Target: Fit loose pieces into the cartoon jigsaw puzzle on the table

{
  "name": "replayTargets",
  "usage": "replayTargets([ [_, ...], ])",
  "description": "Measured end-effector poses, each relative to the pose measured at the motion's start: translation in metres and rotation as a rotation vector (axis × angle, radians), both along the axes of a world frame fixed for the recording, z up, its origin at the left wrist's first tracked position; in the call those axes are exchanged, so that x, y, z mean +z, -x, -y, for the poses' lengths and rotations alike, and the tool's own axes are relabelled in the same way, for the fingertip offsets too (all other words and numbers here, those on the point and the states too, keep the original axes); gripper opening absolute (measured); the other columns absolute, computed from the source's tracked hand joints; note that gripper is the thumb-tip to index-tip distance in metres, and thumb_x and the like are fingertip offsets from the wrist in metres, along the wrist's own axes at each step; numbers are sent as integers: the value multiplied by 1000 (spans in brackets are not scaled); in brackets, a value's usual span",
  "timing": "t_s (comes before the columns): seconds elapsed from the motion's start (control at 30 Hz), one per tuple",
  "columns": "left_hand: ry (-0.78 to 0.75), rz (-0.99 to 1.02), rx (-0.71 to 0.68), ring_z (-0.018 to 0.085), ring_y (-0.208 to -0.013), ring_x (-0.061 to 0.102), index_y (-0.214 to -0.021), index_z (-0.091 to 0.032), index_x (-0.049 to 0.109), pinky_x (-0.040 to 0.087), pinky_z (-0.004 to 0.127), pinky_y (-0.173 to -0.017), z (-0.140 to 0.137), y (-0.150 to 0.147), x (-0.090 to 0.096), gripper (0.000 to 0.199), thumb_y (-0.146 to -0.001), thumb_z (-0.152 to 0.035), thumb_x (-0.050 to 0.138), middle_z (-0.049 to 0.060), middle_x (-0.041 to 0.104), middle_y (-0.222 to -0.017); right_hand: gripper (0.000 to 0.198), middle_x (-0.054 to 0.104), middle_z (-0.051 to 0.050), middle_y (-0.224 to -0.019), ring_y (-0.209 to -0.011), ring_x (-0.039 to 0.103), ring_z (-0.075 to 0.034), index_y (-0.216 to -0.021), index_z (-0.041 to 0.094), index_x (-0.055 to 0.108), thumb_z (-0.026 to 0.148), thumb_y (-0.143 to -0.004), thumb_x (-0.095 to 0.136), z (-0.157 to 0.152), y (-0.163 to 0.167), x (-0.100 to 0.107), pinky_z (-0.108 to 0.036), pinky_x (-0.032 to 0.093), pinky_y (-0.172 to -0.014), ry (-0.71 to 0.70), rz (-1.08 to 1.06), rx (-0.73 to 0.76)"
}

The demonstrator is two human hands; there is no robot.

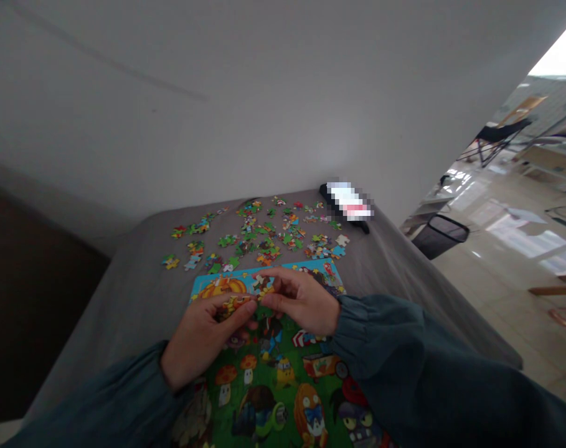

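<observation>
A colourful picture board (287, 367) with cartoon mushrooms, pumpkins and other figures lies in front of me on a grey cloth. Over its far part, my left hand (208, 330) grips puzzle pieces (233, 303) between thumb and fingers. Close against it, my right hand (304, 302) pinches a puzzle piece (263, 285) with its fingertips. The fingertips of both hands nearly meet, and I cannot tell whether the pieces they hold are joined. Many loose puzzle pieces (264, 242) are spread beyond the board's far edge.
A phone or tablet (348, 202) with a blurred bright screen rests at the back right of the cloth-covered table (128, 298). A pale wall (245, 112) rises directly behind. To the right, a dark mesh-backed chair (436, 236) stands on a shiny tiled floor.
</observation>
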State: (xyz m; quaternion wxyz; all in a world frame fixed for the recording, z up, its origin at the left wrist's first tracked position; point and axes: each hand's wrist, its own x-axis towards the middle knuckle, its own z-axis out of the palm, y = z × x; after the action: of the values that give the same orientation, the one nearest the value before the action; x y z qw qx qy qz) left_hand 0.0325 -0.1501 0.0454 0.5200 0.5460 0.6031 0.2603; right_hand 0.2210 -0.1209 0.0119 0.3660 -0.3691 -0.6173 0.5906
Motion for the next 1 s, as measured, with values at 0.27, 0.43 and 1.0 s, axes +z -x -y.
replayTargets([
  [0.27,24,64,17,17,-56,64,-90,-14,71,53,24,-53,-1,2,-3,58,-64,-65,74,4,73,-67,39,62,3,-72,-60,56,-10,-92,17,67,44,-67,80,-1,3,0,-24,50,-54,170,-137,5],
  [0.43,54,138,-8,16,-58,65,-98,-14,71,52,22,-53,-1,6,-9,60,-65,-65,74,4,73,-68,39,62,3,-64,-56,56,-9,-79,16,64,44,-61,84,0,2,4,-26,50,-56,178,-128,-33],
  [1.0,63,166,-42,11,-51,58,-91,-16,69,48,18,-49,-1,6,-13,47,-72,-59,72,1,70,-64,39,63,3,-65,-53,55,-7,-78,16,63,48,-64,82,1,4,6,-23,48,-52,179,-128,-112],
])
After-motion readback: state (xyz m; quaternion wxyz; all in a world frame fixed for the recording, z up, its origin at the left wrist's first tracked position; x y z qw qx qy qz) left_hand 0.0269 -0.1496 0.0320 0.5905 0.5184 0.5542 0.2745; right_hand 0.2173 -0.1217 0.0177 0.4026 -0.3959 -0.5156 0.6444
